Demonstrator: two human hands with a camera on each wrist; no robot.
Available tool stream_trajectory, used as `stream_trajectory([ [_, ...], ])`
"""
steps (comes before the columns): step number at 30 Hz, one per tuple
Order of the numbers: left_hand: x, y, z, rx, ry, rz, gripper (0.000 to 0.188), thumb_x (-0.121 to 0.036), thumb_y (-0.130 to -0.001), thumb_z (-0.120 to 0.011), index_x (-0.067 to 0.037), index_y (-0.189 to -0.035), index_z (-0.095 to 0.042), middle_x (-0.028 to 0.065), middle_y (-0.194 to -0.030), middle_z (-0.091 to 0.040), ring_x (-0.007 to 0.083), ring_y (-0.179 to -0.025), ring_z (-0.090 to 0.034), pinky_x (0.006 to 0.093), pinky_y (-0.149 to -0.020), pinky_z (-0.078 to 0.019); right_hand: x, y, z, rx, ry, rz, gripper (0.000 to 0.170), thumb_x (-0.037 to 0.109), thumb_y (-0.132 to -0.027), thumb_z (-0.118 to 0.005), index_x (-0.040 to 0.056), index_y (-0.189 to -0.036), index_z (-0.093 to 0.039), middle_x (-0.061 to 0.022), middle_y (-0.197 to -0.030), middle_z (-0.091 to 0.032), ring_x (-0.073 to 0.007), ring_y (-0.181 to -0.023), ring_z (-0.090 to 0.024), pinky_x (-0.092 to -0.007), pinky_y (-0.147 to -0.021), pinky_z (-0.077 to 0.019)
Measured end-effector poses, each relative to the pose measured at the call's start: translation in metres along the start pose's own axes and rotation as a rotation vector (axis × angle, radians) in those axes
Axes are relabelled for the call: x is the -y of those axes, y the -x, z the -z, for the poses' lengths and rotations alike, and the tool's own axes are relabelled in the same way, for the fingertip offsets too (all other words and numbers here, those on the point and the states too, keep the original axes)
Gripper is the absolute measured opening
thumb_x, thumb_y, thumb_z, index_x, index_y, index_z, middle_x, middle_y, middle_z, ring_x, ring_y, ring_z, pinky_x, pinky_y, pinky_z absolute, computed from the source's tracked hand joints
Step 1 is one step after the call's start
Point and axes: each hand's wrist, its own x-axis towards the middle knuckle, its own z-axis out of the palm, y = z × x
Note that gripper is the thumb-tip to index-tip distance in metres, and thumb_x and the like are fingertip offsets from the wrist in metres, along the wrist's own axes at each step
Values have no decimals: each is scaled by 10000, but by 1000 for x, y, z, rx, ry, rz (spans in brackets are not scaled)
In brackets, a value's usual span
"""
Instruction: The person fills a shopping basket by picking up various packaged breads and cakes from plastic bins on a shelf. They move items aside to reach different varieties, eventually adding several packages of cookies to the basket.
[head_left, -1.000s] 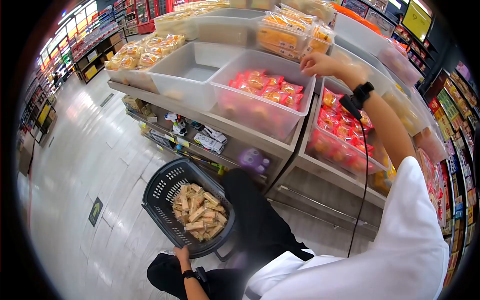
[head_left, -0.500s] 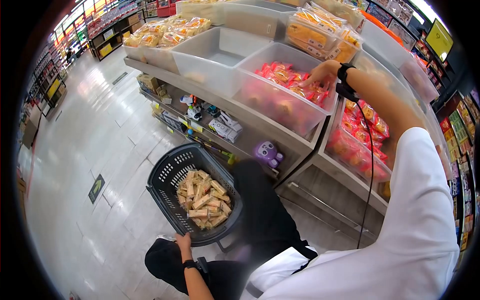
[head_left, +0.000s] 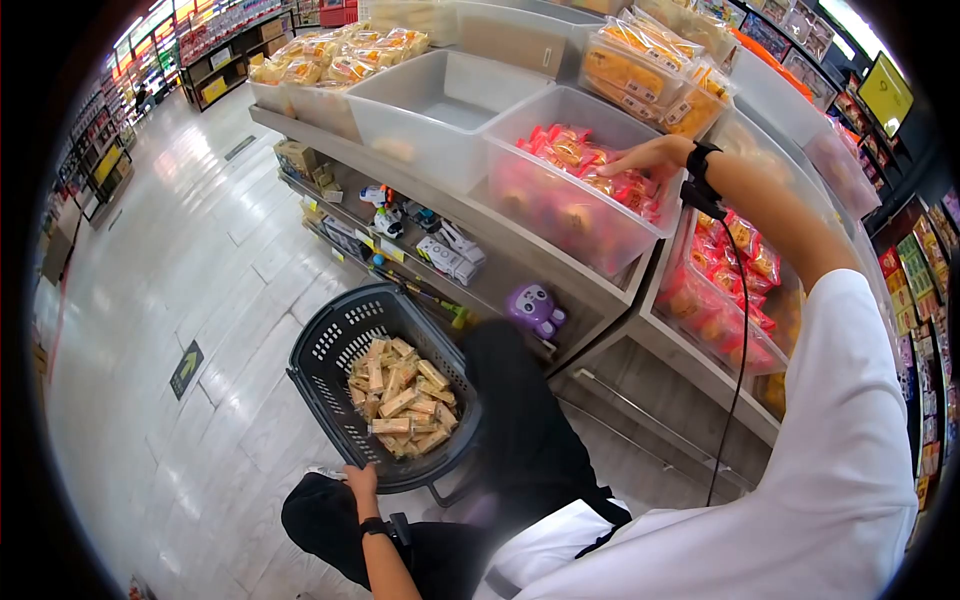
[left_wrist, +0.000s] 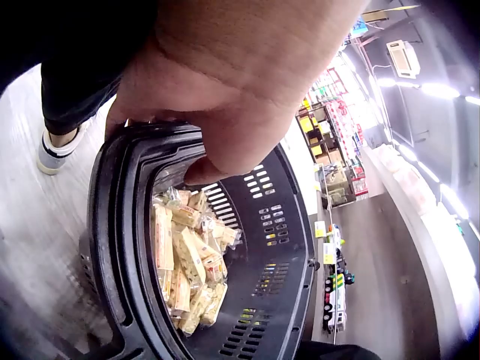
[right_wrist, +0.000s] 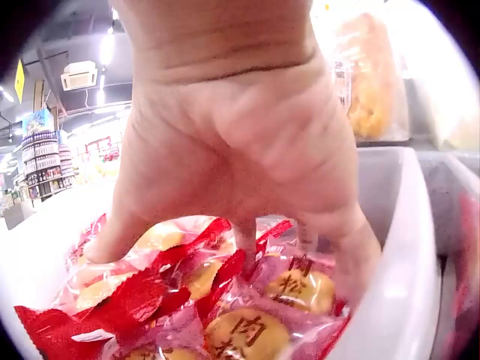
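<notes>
Packets (right_wrist: 247, 334) lie in a bin (right_wrist: 411, 247) under the right hand (right_wrist: 236, 157) (spread, touching them), while the left hand (head_left: 363, 482) grips a basket (head_left: 328, 398).

left hand (head_left: 362, 481): low, gripping | right hand (head_left: 648, 156): spread, pointing down | right arm (head_left: 768, 212): outstretched

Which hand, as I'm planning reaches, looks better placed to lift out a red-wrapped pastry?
Probably the right hand: it is already inside the translucent plastic bin, fingers among the red-wrapped pastries. The left hand holds the edge of the shopping basket, lower and away from that bin.
</notes>
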Motion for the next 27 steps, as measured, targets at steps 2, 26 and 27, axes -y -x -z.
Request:
stream_trajectory([
  [2, 6, -3, 0, 5, -24, -36, 642, -243, -740, -704, 113, -1200, -433, 360, -1211, -522, 504, -1191, -456, 439, -1063, -313, 5, 5, -11, 5, 38, 117, 899, 665, -768, -653, 153, -1431, -326, -99, -1282, -419, -234, -1013, -629, -439, -774, -558],
  [26, -2, -2, -3, -57, -90, -31, 594, -248, -742, -644, 109, -1156, -411, 351, -1102, -576, 486, -1137, -499, 449, -1051, -288, 0, 1, -21, 19, -4, 230, 847, 453, -798, -715, 150, -1435, -246, -126, -1137, -519, -175, -673, -614, -331, -615, -549],
  [27, -5, -1, -4, -66, -103, -31, 596, -251, -741, -644, 112, -1153, -410, 348, -1092, -581, 482, -1122, -512, 450, -1050, -287, -3, -1, -18, 22, -5, 233, 847, 453, -798, -715, 150, -1435, -246, -126, -1137, -519, -175, -673, -614, -331, -615, -549],
])
